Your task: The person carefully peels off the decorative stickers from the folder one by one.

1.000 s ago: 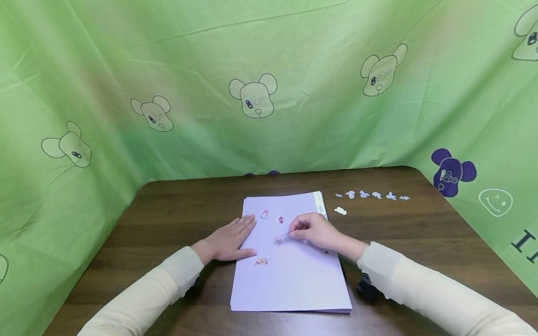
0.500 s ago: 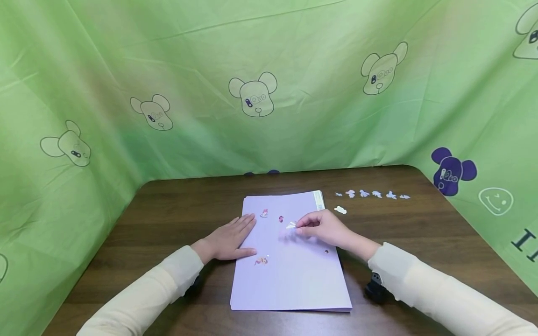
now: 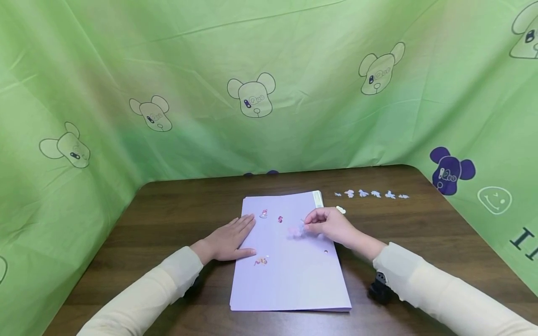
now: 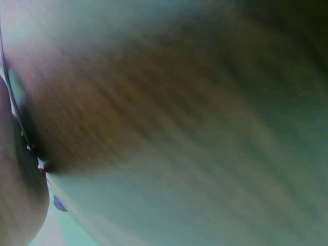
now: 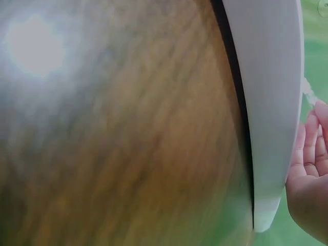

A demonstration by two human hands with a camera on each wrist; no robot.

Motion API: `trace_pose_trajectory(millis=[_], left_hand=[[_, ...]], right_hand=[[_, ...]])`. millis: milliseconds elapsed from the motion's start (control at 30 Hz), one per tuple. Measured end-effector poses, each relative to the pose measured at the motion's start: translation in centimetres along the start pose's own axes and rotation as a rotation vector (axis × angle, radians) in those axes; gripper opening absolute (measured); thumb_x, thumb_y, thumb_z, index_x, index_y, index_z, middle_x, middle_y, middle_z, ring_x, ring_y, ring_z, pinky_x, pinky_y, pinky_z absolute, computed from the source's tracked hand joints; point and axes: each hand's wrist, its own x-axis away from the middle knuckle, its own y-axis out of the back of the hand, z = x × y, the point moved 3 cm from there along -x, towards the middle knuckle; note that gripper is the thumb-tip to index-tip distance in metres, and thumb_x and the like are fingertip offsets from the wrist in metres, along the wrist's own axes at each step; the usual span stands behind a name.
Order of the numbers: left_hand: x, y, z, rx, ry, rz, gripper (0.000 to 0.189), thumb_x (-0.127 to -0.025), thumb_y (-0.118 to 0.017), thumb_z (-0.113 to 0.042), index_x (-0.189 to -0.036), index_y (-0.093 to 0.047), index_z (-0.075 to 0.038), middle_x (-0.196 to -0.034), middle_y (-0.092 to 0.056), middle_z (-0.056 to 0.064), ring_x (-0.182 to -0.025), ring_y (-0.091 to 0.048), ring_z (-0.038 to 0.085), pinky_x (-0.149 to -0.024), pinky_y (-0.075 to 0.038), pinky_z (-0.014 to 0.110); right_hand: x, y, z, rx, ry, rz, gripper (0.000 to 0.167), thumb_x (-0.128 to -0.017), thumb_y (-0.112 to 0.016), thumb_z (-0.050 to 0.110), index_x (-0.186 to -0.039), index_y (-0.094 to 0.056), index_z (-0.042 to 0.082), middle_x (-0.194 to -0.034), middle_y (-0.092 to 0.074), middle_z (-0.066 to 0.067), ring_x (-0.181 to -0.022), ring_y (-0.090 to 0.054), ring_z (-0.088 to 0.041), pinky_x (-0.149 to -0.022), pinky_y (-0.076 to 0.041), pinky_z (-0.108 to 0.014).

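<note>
Head view, sticker: a pale, partly see-through cutout (image 3: 300,227), blurred in outline, at the fingertips over the upper right part of the paper (image 3: 294,284); whether its lower edge touches the sheet cannot be told.
Head view, right hand: the right hand (image 3: 332,227) pinches the sticker at one edge between thumb and finger.
Head view, left hand: the left hand (image 3: 229,239) lies flat, fingers straight and thumb spread, on the left margin of the paper, well apart from the right.
Head view, figures on the paper: a pink figure (image 3: 263,213), a red figure (image 3: 280,219), an orange figure (image 3: 260,262) and, near the right edge, a small dot (image 3: 325,252).
Head view, bench: on the bench (image 3: 189,200), a row of pale cutouts (image 3: 363,193) and a white piece (image 3: 341,210), partly behind the right hand.
Sticker, handling: judged very light, thin and limp, liable to curl or crease, and perhaps tacky on one face; best held by a narrow margin, the middle left untouched.
Paper, handling: judged light and apt to slide, hence best steadied with a flat palm near an edge.
Left wrist view: mostly blurred; the grasp cannot be read here.
Right wrist view: beyond the paper's edge, thumb and finger meet on a clear, whitish scrap, presumably the sticker.
</note>
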Motion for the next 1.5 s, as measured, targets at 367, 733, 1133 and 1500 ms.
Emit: trace_pose_trajectory(millis=[367, 733, 1133, 1500], left_hand=[[-0.1, -0.3, 0.0, 0.003, 0.002, -0.001, 0.093, -0.092, -0.028, -0.073, -0.156, -0.011, -0.008, -0.163, -0.005, 0.007, -0.147, -0.004, 0.019, -0.117, -0.012, 0.036], [-0.2, -0.3, 0.0, -0.014, -0.007, -0.005, 0.093, -0.093, -0.028, -0.072, -0.156, -0.009, -0.007, -0.163, -0.004, 0.007, -0.147, -0.003, 0.018, -0.117, -0.011, 0.035], [0.0, -0.1, 0.1, -0.002, -0.007, -0.012, 0.092, -0.093, -0.029, -0.071, -0.156, -0.010, -0.006, -0.163, -0.005, 0.008, -0.147, -0.004, 0.019, -0.117, -0.012, 0.036], [0.0, -0.1, 0.0, 0.005, -0.004, -0.013, 0.093, -0.093, -0.029, -0.072, -0.156, -0.011, -0.006, -0.162, -0.006, 0.008, -0.147, -0.004, 0.019, -0.117, -0.012, 0.036]], right_hand=[[0.4, 2.4, -0.5, -0.081, -0.028, -0.043, 0.024, -0.082, -0.075, 0.003, -0.098, -0.063, -0.010, -0.080, -0.063, -0.007, -0.072, -0.060, -0.013, -0.064, -0.053, -0.027], [0.7, 6.3, -2.0, -0.093, -0.057, -0.024, 0.031, -0.089, -0.068, 0.002, -0.111, -0.057, -0.016, -0.089, -0.063, -0.009, -0.081, -0.064, -0.018, -0.073, -0.056, -0.035], [1.0, 10.0, -3.8, -0.096, -0.097, -0.022, 0.036, -0.091, -0.064, -0.002, -0.118, -0.051, -0.021, -0.094, -0.063, -0.008, -0.082, -0.062, -0.009, -0.075, -0.057, -0.032], [0.8, 12.2, -5.0, -0.072, -0.137, -0.048, 0.040, -0.091, -0.064, -0.001, -0.121, -0.050, -0.021, -0.093, -0.067, -0.001, -0.081, -0.063, -0.005, -0.072, -0.056, -0.029]])
